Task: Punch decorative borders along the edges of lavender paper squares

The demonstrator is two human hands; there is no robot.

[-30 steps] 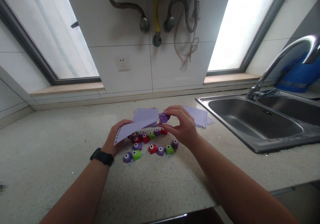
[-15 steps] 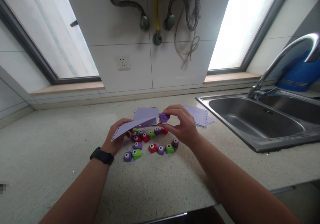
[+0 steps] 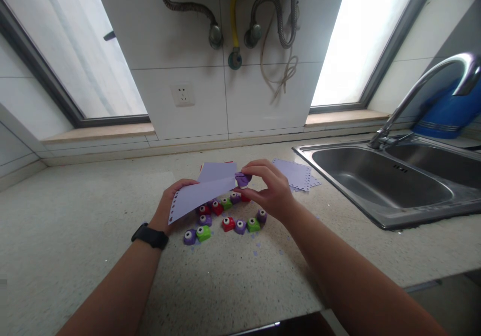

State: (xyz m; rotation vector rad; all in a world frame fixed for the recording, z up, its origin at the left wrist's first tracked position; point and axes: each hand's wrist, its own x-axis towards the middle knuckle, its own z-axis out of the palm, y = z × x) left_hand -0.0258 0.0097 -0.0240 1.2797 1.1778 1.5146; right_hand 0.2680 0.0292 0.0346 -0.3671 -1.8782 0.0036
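Note:
My left hand (image 3: pixel 170 202) grips a sheet of purple paper (image 3: pixel 203 195) near its left edge, where a row of small holes runs. Between the thumb and fingers of my right hand (image 3: pixel 271 186) is a purple craft punch (image 3: pixel 243 179), at the right end of the sheet. Whether the paper sits inside its slot I cannot tell. Below the sheet, several more punches lie on the counter, among them a red punch (image 3: pixel 228 224), a green punch (image 3: pixel 253 224) and a purple punch (image 3: pixel 190 236). Part of this group is hidden by the sheet.
Behind the held sheet lies a stack of purple paper (image 3: pixel 218 170). Punched purple sheets (image 3: pixel 292 174) lie right of my right hand, near the steel sink (image 3: pixel 376 216) with its tap (image 3: pixel 417 86). Small paper scraps (image 3: pixel 255 253) dot the counter (image 3: pixel 93 211).
The purple sheet has tilted so that more of its face and holed edge shows. The punch stays at its right end, still in my right hand. The camera view has shifted slightly.

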